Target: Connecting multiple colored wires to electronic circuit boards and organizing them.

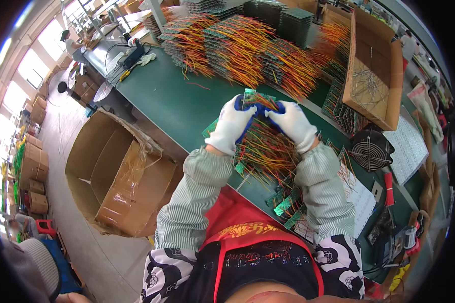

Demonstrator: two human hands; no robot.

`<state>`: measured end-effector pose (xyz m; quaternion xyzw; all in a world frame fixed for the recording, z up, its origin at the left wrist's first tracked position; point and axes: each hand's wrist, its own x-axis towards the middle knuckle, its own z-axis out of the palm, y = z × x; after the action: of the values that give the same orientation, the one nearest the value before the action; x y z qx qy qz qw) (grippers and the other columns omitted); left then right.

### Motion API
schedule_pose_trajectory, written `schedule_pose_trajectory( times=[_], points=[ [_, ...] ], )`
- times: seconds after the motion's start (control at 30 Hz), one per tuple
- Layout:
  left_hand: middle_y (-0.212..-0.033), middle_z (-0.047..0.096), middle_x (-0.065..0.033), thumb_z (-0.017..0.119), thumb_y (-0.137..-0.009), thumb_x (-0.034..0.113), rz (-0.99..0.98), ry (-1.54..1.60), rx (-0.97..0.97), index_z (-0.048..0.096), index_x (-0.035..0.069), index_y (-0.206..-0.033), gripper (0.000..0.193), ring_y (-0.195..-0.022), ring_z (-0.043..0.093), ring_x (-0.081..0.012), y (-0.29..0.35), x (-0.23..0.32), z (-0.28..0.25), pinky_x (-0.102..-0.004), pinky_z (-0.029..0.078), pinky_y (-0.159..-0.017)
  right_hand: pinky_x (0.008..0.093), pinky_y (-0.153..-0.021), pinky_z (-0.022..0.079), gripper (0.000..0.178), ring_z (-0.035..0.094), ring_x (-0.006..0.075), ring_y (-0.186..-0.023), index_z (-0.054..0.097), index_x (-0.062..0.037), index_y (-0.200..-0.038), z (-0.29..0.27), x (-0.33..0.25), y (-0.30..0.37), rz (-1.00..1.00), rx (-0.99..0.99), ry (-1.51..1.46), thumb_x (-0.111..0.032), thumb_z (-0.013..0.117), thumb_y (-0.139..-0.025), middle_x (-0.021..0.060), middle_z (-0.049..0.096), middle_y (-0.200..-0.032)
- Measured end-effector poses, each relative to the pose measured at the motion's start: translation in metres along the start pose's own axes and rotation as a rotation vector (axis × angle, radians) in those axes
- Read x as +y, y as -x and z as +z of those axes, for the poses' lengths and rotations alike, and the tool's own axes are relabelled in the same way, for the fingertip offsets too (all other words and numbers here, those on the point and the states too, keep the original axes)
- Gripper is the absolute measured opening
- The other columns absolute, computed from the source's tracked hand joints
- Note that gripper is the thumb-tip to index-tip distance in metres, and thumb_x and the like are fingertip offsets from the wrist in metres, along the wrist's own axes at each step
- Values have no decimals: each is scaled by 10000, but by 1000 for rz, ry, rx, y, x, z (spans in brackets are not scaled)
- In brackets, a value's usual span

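My left hand (pixel 233 121), in a white glove with blue fingertips, is closed on one end of a green circuit board (pixel 249 95) with red and yellow wires. At the other end my right hand (pixel 292 122), gloved the same way, is closed on the board or its wires; the fingers partly hide which. Below both hands lies a heap of wired circuit boards (pixel 265 146) on the green table (pixel 156 96). A few more boards (pixel 286 203) rest near the table's front edge, between my forearms.
Stacks of wired boards (pixel 237 48) line the far side. A cardboard box (pixel 374 76) of thin metal leads stands at right, near a black fan (pixel 371 150) and paper sheets (pixel 359 199). A large open carton (pixel 121 182) is on the left. Other people (pixel 72 44) sit farther off.
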<state>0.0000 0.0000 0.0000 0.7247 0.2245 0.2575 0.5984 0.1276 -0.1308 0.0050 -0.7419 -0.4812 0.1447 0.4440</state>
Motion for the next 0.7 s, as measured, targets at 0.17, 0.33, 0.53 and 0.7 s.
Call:
schedule_pose_trajectory(
  times=[0.17, 0.33, 0.53, 0.7],
  points=[
    [-957, 663, -72, 630, -829, 48, -118, 256, -125, 611, -15, -1085, 264, -824, 619, -143, 6, 22, -9, -279, 516, -769, 253, -765, 454, 341, 555, 81, -817, 616, -12, -1144, -14, -1, 1, 153, -274, -532, -186, 666, -855, 7, 655, -977],
    [-934, 668, -78, 688, -782, 179, -72, -70, -193, 632, 4, -1064, 336, -832, 611, -159, -11, 9, -3, -292, 506, -761, 215, -582, 407, 212, 517, 61, -665, 613, -3, -1057, -13, 40, 7, 187, -218, -577, -133, 592, -891, -8, 603, -826],
    [-1085, 620, -190, 675, -755, 315, -55, -484, -195, 617, 29, -1095, 448, -1002, 602, -315, -17, 14, 4, -376, 474, -872, 260, -439, 316, 139, 424, 84, -471, 556, -86, -811, 4, 65, 12, 131, -94, -408, -181, 580, -909, -24, 452, -578],
    [-1246, 538, -192, 703, -747, 436, -108, -784, -345, 465, -12, -1291, 744, -1203, 489, -323, -31, 6, 4, -391, 402, -987, 248, -457, 302, 220, 412, 60, -507, 515, -67, -718, 23, 93, -1, 383, -73, -589, -164, 604, -893, -25, 482, -601]
  ],
)
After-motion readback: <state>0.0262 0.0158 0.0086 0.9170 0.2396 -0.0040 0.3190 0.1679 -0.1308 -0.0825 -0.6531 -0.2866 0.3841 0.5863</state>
